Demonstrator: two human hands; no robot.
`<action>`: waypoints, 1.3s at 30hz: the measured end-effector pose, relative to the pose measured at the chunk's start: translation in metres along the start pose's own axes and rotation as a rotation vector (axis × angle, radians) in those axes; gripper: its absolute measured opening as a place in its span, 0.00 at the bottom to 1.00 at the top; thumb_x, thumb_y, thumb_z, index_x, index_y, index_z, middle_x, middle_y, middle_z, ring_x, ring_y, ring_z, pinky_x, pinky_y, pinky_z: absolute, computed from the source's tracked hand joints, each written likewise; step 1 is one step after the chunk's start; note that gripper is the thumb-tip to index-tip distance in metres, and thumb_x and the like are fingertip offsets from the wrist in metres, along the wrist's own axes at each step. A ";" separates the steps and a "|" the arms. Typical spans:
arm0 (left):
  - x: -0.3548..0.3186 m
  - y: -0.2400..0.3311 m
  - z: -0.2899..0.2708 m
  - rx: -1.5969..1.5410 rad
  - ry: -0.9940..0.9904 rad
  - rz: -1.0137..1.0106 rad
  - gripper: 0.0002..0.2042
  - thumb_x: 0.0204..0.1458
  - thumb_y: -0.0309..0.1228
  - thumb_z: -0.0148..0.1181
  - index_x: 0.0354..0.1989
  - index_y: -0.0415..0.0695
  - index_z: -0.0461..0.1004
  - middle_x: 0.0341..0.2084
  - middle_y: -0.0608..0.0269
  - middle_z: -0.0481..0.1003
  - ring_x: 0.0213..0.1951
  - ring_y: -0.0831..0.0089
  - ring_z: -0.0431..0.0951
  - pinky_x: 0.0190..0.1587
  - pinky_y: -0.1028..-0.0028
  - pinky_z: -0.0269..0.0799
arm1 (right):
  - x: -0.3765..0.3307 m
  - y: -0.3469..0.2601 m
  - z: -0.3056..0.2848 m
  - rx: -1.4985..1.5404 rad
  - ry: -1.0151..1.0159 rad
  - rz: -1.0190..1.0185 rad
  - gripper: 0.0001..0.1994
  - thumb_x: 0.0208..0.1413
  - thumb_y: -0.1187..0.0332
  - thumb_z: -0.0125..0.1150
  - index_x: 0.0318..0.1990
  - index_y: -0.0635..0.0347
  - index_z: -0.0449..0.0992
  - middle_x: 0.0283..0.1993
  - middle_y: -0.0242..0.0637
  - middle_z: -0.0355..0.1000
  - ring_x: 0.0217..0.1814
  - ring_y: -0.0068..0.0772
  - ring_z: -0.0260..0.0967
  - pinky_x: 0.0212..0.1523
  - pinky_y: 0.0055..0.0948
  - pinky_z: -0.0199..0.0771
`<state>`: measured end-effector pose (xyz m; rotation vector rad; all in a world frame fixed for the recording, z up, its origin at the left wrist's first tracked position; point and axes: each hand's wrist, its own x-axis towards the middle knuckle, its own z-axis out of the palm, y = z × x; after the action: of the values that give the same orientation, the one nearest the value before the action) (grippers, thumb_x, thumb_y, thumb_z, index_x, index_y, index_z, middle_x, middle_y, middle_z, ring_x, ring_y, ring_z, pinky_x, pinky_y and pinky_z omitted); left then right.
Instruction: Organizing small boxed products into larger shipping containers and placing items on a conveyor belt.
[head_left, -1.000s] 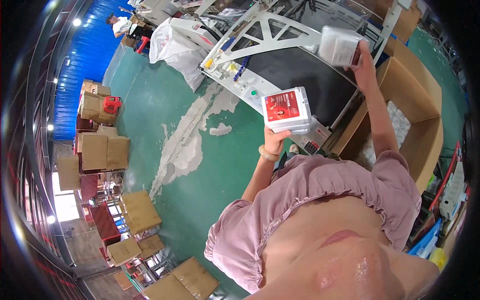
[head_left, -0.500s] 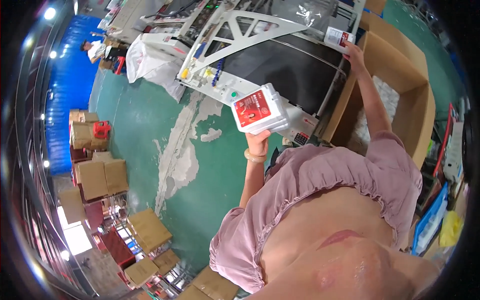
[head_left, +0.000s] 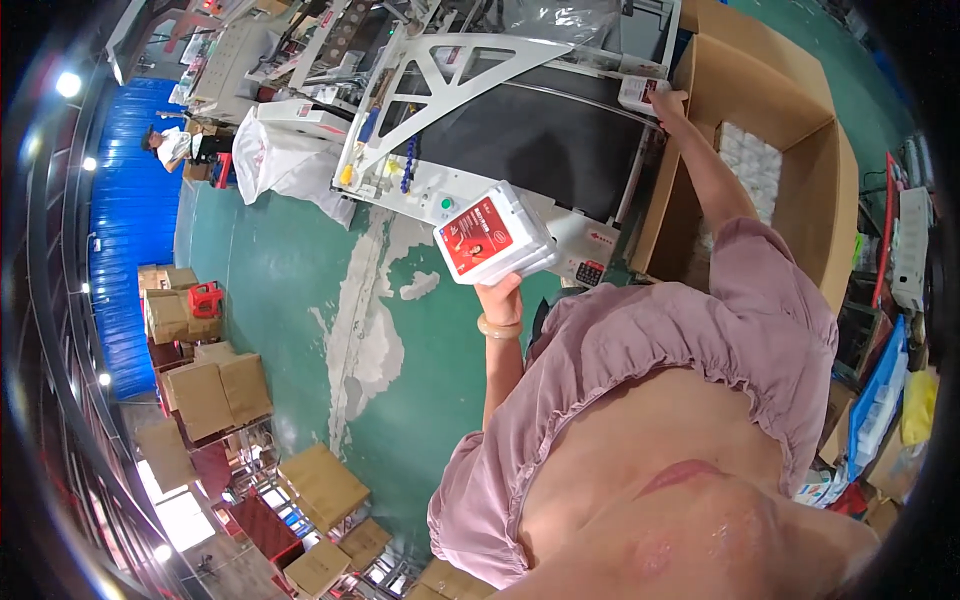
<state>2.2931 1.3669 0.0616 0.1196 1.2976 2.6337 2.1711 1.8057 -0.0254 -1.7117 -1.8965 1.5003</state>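
Note:
My left hand (head_left: 500, 302) grips a small stack of white plastic cases (head_left: 497, 236) from below. The top case faces up with a red printed label, and the stack is tilted. My right arm reaches far forward, and its hand (head_left: 670, 106) is closed on another white case (head_left: 638, 93) with a red and white label. That case is at the far right corner of a machine's dark conveyor belt (head_left: 570, 125). Whether it still rests on the machine, I cannot tell. The right fingers are partly hidden behind the case.
A large open cardboard carton (head_left: 838, 170) stands right of the machine, with rows of white packs (head_left: 750, 165) inside. A white slotted bracket (head_left: 455, 85) spans the belt. Further left are a white sack (head_left: 280, 160), stacked cartons (head_left: 215, 395) and a person (head_left: 172, 146).
The whole view has shifted, so the machine and carton appear further left. The stack in my left hand has tilted slightly. Both hands keep their hold.

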 end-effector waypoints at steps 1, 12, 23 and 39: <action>-0.001 0.000 0.001 -0.002 0.011 0.008 0.39 0.31 0.22 0.69 0.57 0.40 0.57 0.49 0.58 0.67 0.52 0.63 0.67 0.56 0.66 0.61 | 0.002 0.001 0.002 -0.017 -0.010 0.010 0.33 0.46 0.54 0.61 0.55 0.66 0.58 0.49 0.50 0.67 0.46 0.47 0.67 0.44 0.38 0.69; -0.004 -0.002 0.004 0.076 0.007 -0.006 0.37 0.34 0.23 0.67 0.57 0.39 0.56 0.50 0.57 0.66 0.53 0.62 0.66 0.56 0.65 0.61 | -0.062 0.002 0.015 -0.097 -0.369 -0.902 0.23 0.53 0.56 0.56 0.52 0.61 0.67 0.56 0.46 0.63 0.55 0.40 0.64 0.53 0.36 0.64; 0.001 -0.021 0.017 -0.047 -0.039 -0.112 0.39 0.34 0.19 0.66 0.58 0.43 0.55 0.51 0.59 0.66 0.52 0.64 0.67 0.55 0.65 0.63 | -0.293 -0.038 -0.057 -0.039 -0.924 -1.775 0.36 0.30 0.66 0.72 0.53 0.56 0.64 0.61 0.49 0.54 0.61 0.47 0.55 0.60 0.39 0.55; -0.004 -0.011 0.000 -0.033 0.014 -0.110 0.41 0.34 0.23 0.67 0.60 0.43 0.52 0.49 0.60 0.66 0.51 0.66 0.68 0.54 0.68 0.64 | -0.115 -0.041 -0.003 0.608 -0.731 -0.203 0.25 0.46 0.48 0.62 0.45 0.56 0.69 0.39 0.33 0.70 0.39 0.31 0.68 0.37 0.34 0.70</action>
<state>2.2985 1.3731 0.0529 0.0236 1.2276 2.5664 2.1837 1.7203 0.0605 -0.7310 -1.5137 2.4811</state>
